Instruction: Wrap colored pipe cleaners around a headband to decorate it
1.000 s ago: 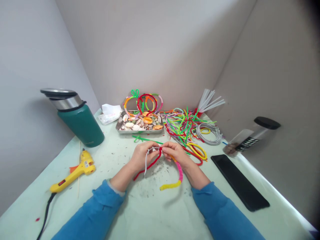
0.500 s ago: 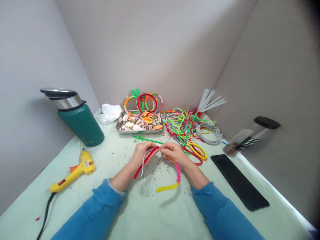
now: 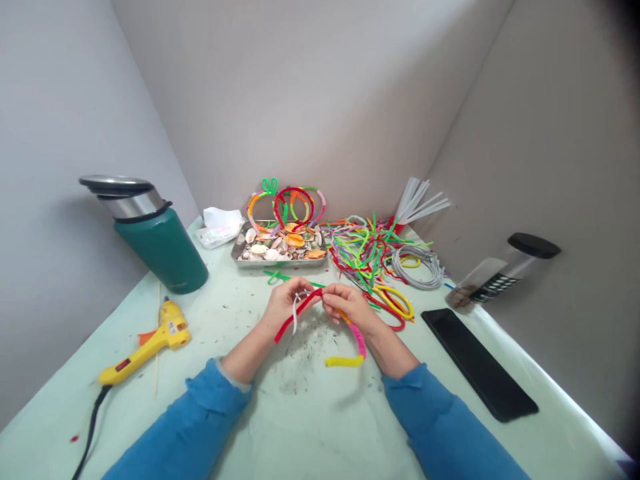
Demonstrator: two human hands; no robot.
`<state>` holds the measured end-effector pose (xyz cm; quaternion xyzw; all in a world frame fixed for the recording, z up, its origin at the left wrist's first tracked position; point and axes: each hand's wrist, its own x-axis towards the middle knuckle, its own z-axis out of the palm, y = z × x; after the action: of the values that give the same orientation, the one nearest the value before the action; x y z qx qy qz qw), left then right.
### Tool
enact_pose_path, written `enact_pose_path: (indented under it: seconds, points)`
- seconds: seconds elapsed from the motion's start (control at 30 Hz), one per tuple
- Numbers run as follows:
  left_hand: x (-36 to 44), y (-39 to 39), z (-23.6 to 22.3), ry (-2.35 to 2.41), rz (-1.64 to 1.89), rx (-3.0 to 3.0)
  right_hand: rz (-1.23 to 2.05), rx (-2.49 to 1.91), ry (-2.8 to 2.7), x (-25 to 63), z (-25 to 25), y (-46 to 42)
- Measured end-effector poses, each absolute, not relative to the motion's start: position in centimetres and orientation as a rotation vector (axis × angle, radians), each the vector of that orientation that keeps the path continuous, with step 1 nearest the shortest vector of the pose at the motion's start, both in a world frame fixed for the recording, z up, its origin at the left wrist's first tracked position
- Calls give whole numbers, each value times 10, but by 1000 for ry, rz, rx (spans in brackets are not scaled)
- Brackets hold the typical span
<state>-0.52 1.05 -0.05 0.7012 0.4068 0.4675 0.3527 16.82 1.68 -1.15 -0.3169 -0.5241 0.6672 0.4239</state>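
Note:
My left hand [image 3: 283, 307] pinches a red pipe cleaner [image 3: 296, 315] together with a grey-white one [image 3: 295, 319], both hanging down toward the table. My right hand [image 3: 350, 305] is closed on the other end of the same piece, a curved band wrapped in orange, pink [image 3: 358, 339] and yellow [image 3: 343, 361] pipe cleaner. The two hands meet fingertip to fingertip just above the pale green table [image 3: 310, 413]. Both sleeves are blue.
A metal tray of seashells [image 3: 280, 252] with pipe-cleaner hoops [image 3: 293, 203] stands behind the hands. A pile of loose pipe cleaners [image 3: 370, 257] lies at right, with a black flat bar [image 3: 479, 363] and clear jar [image 3: 500, 275]. Left: a green flask [image 3: 157, 243], yellow glue gun [image 3: 147, 350].
The hands have turned the piece: the red and grey ends have swung up and shortened below my left hand, and the yellow end has shifted right and closer to my right wrist.

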Motion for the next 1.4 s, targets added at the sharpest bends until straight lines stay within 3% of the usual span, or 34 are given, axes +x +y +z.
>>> enact_pose_path:
  seconds: [0.3, 0.83, 1.4]
  points:
    - [-10, 11, 8, 809, 1249, 2050, 1740, -765, -1296, 170, -8, 16]
    - [-8, 11, 7, 998, 1308, 2349, 1701, -815, -1284, 169, -10, 16]
    - [-4, 9, 5, 1283, 1154, 2131, 1619, -849, -1278, 165, -6, 13]
